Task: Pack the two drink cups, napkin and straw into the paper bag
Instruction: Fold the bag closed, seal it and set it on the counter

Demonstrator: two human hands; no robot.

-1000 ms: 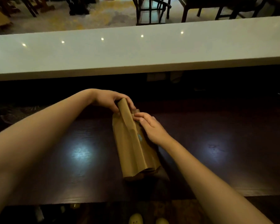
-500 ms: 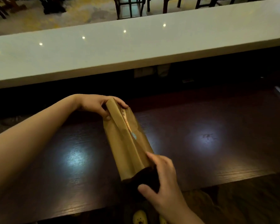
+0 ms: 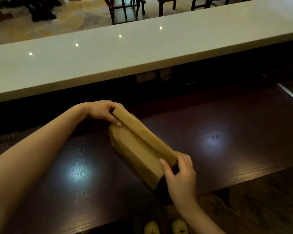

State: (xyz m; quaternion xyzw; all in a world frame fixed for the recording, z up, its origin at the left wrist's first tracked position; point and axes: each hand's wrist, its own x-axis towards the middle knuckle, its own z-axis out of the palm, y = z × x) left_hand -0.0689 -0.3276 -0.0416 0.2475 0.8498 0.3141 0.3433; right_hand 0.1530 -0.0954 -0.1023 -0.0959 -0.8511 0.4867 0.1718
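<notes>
A brown paper bag [image 3: 140, 149] stands on the dark wooden table [image 3: 227, 149], its top folded over into a flat ridge running from far left to near right. My left hand [image 3: 105, 112] pinches the far end of that fold. My right hand [image 3: 179, 176] grips the near end, thumb on the bag's side. The cups, napkin and straw are not visible; the bag hides whatever it holds.
A long white counter [image 3: 142, 53] runs across behind the table, raised above it. Chairs [image 3: 125, 9] stand on the floor beyond. A metal edge [image 3: 291, 95] shows at the far right. The table's near edge is just below my right hand, with yellow shoes [image 3: 166, 227] under it.
My right hand went from the bag's top to its near end and now grips it. The fold is pressed flat, hiding the open slit. The view shifted left.
</notes>
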